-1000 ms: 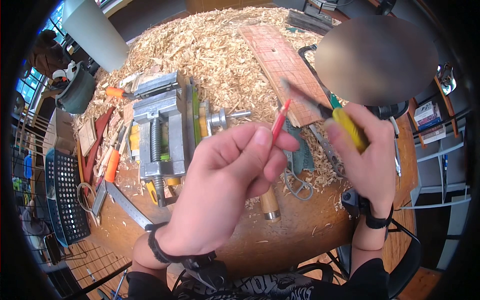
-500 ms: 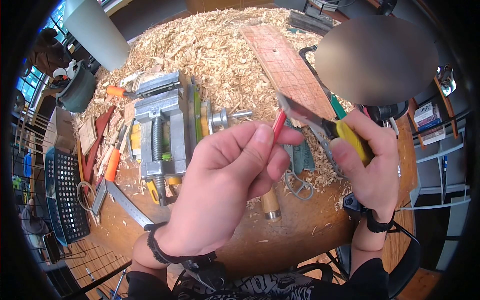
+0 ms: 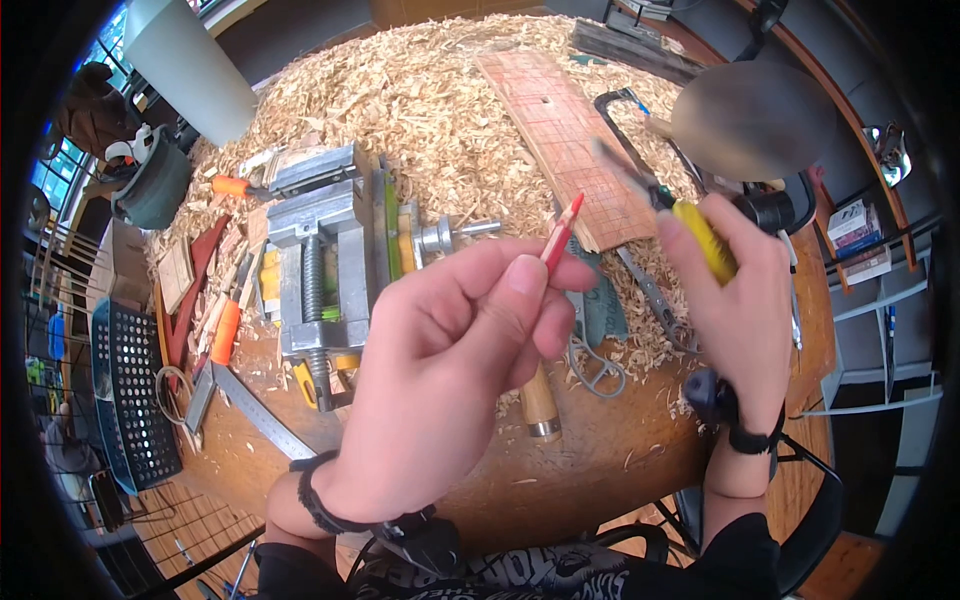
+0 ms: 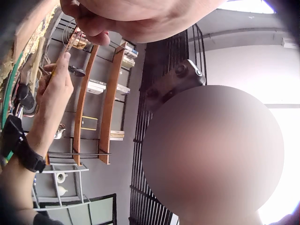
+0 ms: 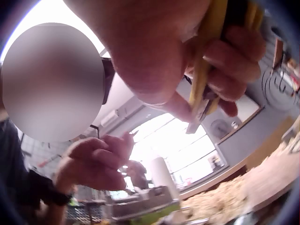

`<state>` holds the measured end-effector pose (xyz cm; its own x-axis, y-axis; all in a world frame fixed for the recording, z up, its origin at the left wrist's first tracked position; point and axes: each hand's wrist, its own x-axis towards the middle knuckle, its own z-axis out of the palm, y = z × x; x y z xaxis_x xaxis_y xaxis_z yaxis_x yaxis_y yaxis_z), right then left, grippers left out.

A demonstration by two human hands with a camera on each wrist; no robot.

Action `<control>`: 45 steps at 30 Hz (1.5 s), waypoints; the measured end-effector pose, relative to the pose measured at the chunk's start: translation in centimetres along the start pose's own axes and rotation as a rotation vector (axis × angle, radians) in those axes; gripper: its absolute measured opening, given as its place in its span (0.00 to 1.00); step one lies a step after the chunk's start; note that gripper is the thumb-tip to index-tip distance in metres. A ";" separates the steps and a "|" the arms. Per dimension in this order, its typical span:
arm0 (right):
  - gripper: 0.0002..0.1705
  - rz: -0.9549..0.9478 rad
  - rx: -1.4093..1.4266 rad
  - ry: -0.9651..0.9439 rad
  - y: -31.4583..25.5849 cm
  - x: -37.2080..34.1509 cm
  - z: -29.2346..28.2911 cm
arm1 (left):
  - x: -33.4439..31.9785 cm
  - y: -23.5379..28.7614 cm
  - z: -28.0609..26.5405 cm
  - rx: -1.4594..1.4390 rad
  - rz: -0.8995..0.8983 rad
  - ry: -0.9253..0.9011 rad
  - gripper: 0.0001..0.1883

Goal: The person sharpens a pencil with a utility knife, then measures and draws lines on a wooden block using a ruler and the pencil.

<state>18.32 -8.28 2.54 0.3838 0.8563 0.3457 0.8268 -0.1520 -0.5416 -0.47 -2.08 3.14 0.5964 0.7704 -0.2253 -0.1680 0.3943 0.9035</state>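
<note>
My left hand [image 3: 445,360] pinches a red pencil [image 3: 560,240] between thumb and fingers, its sharpened red tip pointing up and away. Bare wood shows just below the tip. To the right, my right hand [image 3: 735,320] grips a yellow utility knife [image 3: 706,242], also seen in the right wrist view as a yellow knife handle [image 5: 206,61]. The blade is extended toward the upper left and blurred in the head view, a short way beyond the pencil tip and apart from it.
A metal vise [image 3: 325,260] stands left of my left hand. Wood shavings [image 3: 420,120] cover the back of the workbench [image 3: 600,460], with a pink marked board [image 3: 560,130] on them. Scissors [image 3: 598,375], a wooden handle [image 3: 541,408] and a metal square [image 3: 255,410] lie nearer.
The knife blade came back to the pencil tip half a second ago, then swung away up and to the right of it. The left hand with the pencil has barely moved.
</note>
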 end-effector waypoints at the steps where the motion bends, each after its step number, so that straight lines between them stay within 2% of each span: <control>1: 0.19 0.075 -0.118 0.058 0.5 0.4 -0.1 | 0.1 0.0 -0.1 0.002 0.002 -0.001 0.15; 3: 0.19 0.078 -0.131 0.025 0.5 0.6 -0.6 | 0.3 -0.2 -0.3 -0.031 0.038 -0.012 0.14; 6: 0.20 -0.015 0.095 -0.018 -0.2 -0.1 -0.8 | 0.5 -0.4 -0.3 -0.044 0.021 -0.024 0.14; 7: 0.20 -0.013 0.096 -0.017 -0.2 -0.3 -0.7 | 0.4 -0.4 -0.3 -0.042 0.020 -0.025 0.14; 9: 0.19 -0.146 0.170 0.004 -0.3 -0.5 -0.7 | 0.4 -0.3 -0.3 -0.047 0.012 -0.029 0.13; 13: 0.19 -0.164 0.214 -0.108 -0.6 -0.7 -0.7 | 0.2 -0.2 -0.2 -0.046 -0.006 -0.024 0.13; 14: 0.19 -0.217 0.207 -0.065 -0.4 -0.6 -0.3 | 0.1 -0.1 -0.1 -0.050 -0.015 -0.032 0.13; 18: 0.19 -0.181 0.217 -0.118 -0.5 -0.6 -0.4 | 0.1 -0.1 -0.3 -0.045 -0.018 -0.047 0.13; 24: 0.18 -0.227 0.187 -0.065 -0.3 -0.4 -0.1 | 0.4 -0.4 -0.7 -0.071 -0.013 -0.097 0.13; 26: 0.17 -0.084 -0.070 0.083 0.2 0.1 0.0 | -0.1 -0.2 -0.4 -0.075 -0.018 -0.112 0.14; 28: 0.16 -0.067 -0.022 0.083 1.4 0.6 -0.3 | -0.1 -0.1 -0.3 -0.081 -0.020 -0.130 0.14; 31: 0.17 -0.022 0.086 0.036 0.8 0.3 -0.6 | 0.2 0.1 -0.3 -0.089 -0.050 -0.065 0.15; 33: 0.17 -0.142 0.080 0.020 0.0 -0.1 -0.5 | 0.1 0.2 -0.3 -0.099 -0.063 -0.075 0.16; 38: 0.18 -0.226 0.188 -0.070 -0.3 -0.6 -0.6 | 0.2 0.1 -0.2 -0.097 -0.056 -0.062 0.16; 45: 0.18 -0.110 0.201 -0.140 -0.9 -0.5 -0.7 | 0.3 -0.3 -0.4 -0.077 -0.041 -0.067 0.16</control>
<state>17.69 -8.94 3.37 0.2240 0.9244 0.3089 0.7568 0.0347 -0.6527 -0.53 -1.73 2.64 0.6547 0.7186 -0.2347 -0.2004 0.4643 0.8627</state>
